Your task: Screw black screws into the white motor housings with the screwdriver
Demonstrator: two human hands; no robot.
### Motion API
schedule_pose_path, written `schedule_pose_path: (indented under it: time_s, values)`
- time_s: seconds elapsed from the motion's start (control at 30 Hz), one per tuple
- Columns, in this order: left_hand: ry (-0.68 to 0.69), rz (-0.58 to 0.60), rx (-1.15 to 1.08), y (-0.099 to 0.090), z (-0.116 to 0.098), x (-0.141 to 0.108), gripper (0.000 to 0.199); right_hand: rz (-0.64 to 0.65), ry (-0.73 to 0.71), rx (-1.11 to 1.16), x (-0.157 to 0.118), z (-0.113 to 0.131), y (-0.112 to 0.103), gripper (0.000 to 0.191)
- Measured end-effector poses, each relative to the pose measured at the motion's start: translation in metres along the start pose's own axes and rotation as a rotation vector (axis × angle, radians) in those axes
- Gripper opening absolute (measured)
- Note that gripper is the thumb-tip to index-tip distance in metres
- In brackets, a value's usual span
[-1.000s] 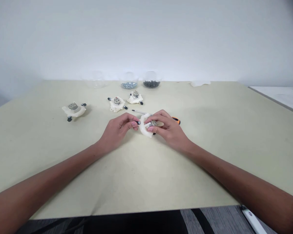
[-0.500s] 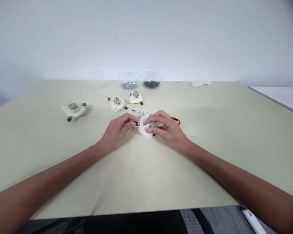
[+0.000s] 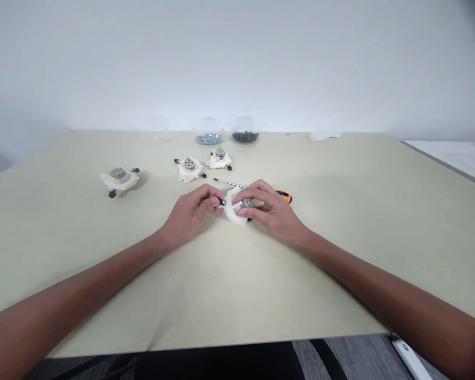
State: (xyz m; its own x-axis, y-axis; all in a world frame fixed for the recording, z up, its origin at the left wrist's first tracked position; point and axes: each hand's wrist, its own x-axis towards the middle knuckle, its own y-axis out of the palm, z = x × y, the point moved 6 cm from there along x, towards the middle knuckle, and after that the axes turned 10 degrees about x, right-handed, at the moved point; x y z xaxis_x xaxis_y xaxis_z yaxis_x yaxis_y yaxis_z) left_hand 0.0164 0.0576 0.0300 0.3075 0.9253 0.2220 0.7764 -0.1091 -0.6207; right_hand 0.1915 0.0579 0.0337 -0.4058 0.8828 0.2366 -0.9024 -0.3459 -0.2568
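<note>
**Cream Tabletop, White Mounts, One Orange Handle**

The pale khaki tabletop [image 3: 340,274] fills the lower frame. Between the left hand [image 3: 192,216] and right hand [image 3: 271,211] sits a white plastic motor mount [image 3: 230,208] with a grey metal centre. Just right of centre, a slim screwdriver [image 3: 285,196] has an orange-and-black handle and a silver shaft. Upper centre, three more white plastic motor mounts [image 3: 189,170] carry grey centres and black feet. Behind them, a clear round bowl [image 3: 209,139] holds silver fasteners, and a second clear round bowl [image 3: 245,137] holds black fasteners. Along the bottom right, the floor [image 3: 340,359] shows grey streaks and a black stripe.
</note>
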Motion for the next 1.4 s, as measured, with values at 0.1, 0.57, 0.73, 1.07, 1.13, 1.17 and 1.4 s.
schedule_pose_path:
  time_s: [0.1,0.57,0.73,1.07,1.13,1.17,1.4]
  values:
    - [-0.003,0.005,-0.005,0.000,0.000,0.000,0.021,0.002,0.005,0.001,0.000,0.000,0.000,0.016]
    - [-0.047,-0.039,0.014,0.003,0.002,-0.001,0.020,-0.112,0.026,-0.036,-0.001,-0.001,-0.003,0.019]
    - [-0.007,-0.069,0.091,0.001,0.001,0.000,0.018,-0.150,0.023,-0.061,-0.003,-0.001,-0.003,0.020]
    - [0.100,-0.061,0.222,0.001,-0.009,-0.001,0.010,-0.170,-0.037,-0.183,-0.006,0.005,0.002,0.020]
    - [0.128,-0.074,0.232,0.002,-0.009,-0.001,0.010,-0.167,-0.043,-0.195,-0.006,0.004,0.001,0.021]
    - [0.145,-0.086,0.242,0.002,-0.009,-0.001,0.010,-0.165,-0.043,-0.196,-0.006,0.003,0.001,0.022]
    - [0.360,-0.140,0.366,0.003,-0.016,-0.007,0.010,-0.130,-0.125,-0.242,-0.001,0.000,-0.004,0.030]
